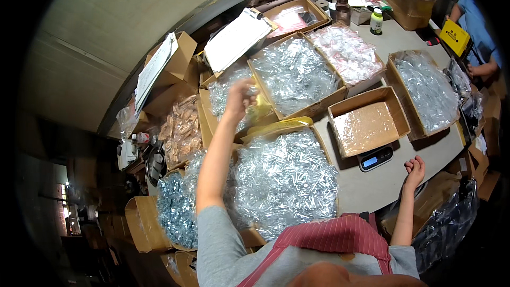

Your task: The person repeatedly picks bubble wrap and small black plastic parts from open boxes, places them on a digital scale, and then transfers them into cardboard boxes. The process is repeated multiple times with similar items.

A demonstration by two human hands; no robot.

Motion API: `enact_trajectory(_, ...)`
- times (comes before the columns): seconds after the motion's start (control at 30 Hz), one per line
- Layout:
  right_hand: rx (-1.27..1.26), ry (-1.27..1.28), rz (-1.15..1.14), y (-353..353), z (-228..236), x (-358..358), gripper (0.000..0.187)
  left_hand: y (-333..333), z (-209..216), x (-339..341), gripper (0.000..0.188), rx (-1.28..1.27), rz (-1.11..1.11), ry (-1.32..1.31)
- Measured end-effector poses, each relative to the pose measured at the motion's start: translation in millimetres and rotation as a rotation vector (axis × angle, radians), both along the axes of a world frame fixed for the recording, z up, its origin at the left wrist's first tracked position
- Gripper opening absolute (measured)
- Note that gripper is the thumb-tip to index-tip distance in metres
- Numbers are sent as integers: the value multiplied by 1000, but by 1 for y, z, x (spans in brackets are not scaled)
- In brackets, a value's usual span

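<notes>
My left hand (240, 98) is raised over a carton of small metal parts (220, 95) in clear plastic, its fingers curled in and slightly blurred; whatever is in them cannot be made out. Beside it, yellow plastic film (260, 107) lies along the carton's edge. My right hand (415, 171) rests by the front edge of the table, palm up, with loosely bent fingers apart and nothing seen in them. Nearest to it is a digital scale (376, 158) with a lit display. An open cardboard box (369, 125) with a tape-covered bottom sits on that scale.
A large carton of shiny metal pieces (287, 180) stands right before me. Around it are cartons of bagged hardware (297, 72), white-and-pink packets (348, 53), brown pieces (182, 127) and bluish metal parts (175, 207). At the far right, another person (478, 32) is near a yellow box (455, 37).
</notes>
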State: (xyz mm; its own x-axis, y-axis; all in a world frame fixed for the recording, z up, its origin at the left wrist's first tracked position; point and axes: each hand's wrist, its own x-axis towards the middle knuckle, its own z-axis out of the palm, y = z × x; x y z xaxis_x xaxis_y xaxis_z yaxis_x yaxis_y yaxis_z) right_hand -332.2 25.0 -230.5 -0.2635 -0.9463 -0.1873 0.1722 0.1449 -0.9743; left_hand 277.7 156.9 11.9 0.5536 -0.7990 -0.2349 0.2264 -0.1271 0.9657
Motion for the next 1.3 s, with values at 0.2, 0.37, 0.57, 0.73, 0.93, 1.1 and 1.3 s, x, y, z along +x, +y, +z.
enact_trajectory(0.2,-25,-41,105,9,14,-4,25,-77,-51,-49,29,365,-429,-1558)
enact_trajectory(0.37,-76,-101,171,15,22,1,24,-84,-65,-42,31,164,-486,-1886)
enact_trajectory(0.57,-35,-119,242,12,17,-9,20,-108,-29,-65,25,-32,22,-337)
enact_trajectory(0.73,34,-87,366,-3,29,-18,20,-109,-8,-146,21,58,-313,-304)
enact_trajectory(0.93,-4,155,465,-36,33,-39,19,-138,-42,-235,43,-22,-897,-1251)
enact_trajectory(1.1,-70,213,301,-66,21,-93,20,-213,-5,-259,38,242,-450,-851)
enact_trajectory(1.3,-10,175,241,-96,46,-111,21,-302,-82,-198,43,161,-130,-1588)
